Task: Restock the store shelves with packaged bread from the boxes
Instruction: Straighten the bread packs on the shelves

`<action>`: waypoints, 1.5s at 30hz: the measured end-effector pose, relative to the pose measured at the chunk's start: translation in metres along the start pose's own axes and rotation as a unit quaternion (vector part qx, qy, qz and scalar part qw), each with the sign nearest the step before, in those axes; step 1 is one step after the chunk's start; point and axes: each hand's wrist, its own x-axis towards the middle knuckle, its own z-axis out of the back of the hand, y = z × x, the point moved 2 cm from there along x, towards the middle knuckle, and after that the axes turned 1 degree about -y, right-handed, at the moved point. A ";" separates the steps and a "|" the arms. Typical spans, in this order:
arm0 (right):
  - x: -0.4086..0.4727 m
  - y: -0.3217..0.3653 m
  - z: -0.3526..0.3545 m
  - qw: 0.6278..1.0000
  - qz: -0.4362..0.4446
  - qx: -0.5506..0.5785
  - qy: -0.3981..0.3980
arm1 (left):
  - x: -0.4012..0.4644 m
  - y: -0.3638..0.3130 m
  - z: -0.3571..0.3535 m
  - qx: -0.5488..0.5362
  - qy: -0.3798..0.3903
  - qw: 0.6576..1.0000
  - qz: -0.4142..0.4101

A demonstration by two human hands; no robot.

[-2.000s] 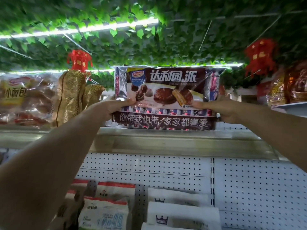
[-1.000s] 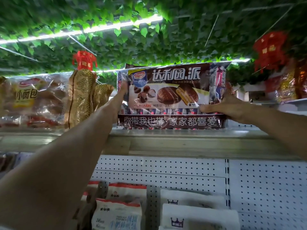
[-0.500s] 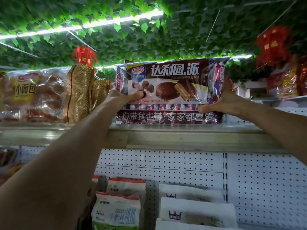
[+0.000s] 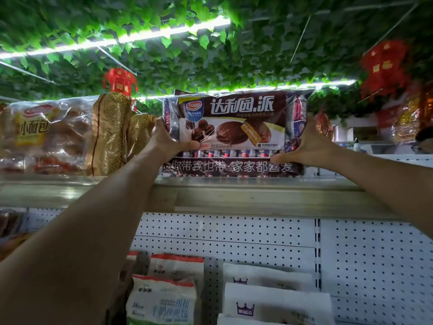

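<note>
A large brown pack of chocolate pies (image 4: 234, 118) stands upright on the top shelf (image 4: 234, 184), its printed front facing me. My left hand (image 4: 167, 139) grips its left edge, thumb across the front. At the pack's right edge, my right hand (image 4: 304, 146) grips it with the thumb along the lower front. Both arms reach up from below.
Left of the pack stand gold-wrapped bags (image 4: 112, 134) and a clear bag of small breads (image 4: 46, 137). Red lanterns (image 4: 120, 82) hang from a leafy ceiling. Below, a white pegboard (image 4: 234, 231) backs a lower shelf with white packages (image 4: 269, 301). More gold-wrapped goods (image 4: 407, 120) sit far right.
The pack has settled upright on the shelf. My left hand slid from the side to a grip on its left edge, and my right hand shifted up along the right edge.
</note>
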 end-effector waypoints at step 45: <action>-0.056 0.172 -0.093 0.979 -0.005 -0.196 -0.056 | -0.046 0.021 0.104 0.024 0.124 0.960 -0.249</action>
